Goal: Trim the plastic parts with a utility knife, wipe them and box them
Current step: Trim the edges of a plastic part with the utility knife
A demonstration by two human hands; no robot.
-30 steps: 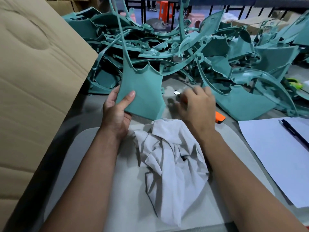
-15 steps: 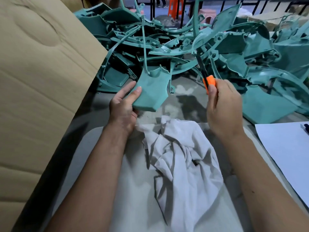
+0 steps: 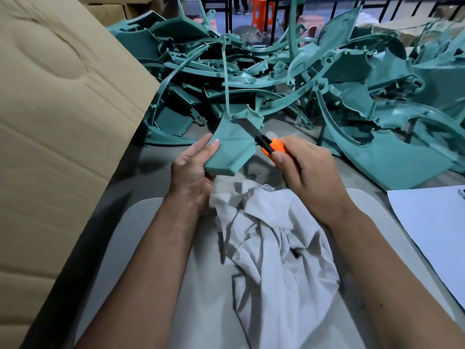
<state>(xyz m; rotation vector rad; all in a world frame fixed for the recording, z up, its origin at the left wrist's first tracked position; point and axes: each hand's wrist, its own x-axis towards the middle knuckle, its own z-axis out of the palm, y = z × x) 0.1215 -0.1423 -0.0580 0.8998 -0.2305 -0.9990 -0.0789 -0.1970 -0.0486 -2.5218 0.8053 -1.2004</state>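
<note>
Head view, looking down over both forearms: a person's left hand point(image 3: 192, 170) grips a teal plastic part point(image 3: 230, 149) by its lower corner, thumb laid along its face, holding it raised just above the bench point(image 3: 141, 172), while the right hand point(image 3: 305, 172) curls round an orange utility knife point(image 3: 270, 146) with its blade extended up against the part's right upper edge. Trimming appears to be the step in hand; wiping and boxing of this piece look yet to come. The next move likely calls for a controlled draw of the blade along that edge, with the left thumb and fingers kept out of its path. A crumpled white cloth point(image 3: 271, 240) lies on a pale mat point(image 3: 151, 222) just below the hands, within easy reach for the wipe. Behind, a tangled heap of teal parts point(image 3: 327, 79) crowds the far bench, a thin arm of the held part rising toward it, which could snag as the piece is turned. A large cardboard flap point(image 3: 63, 122) leans in at left, and a white sheet of paper point(image 3: 432, 230) lies at right.
</note>
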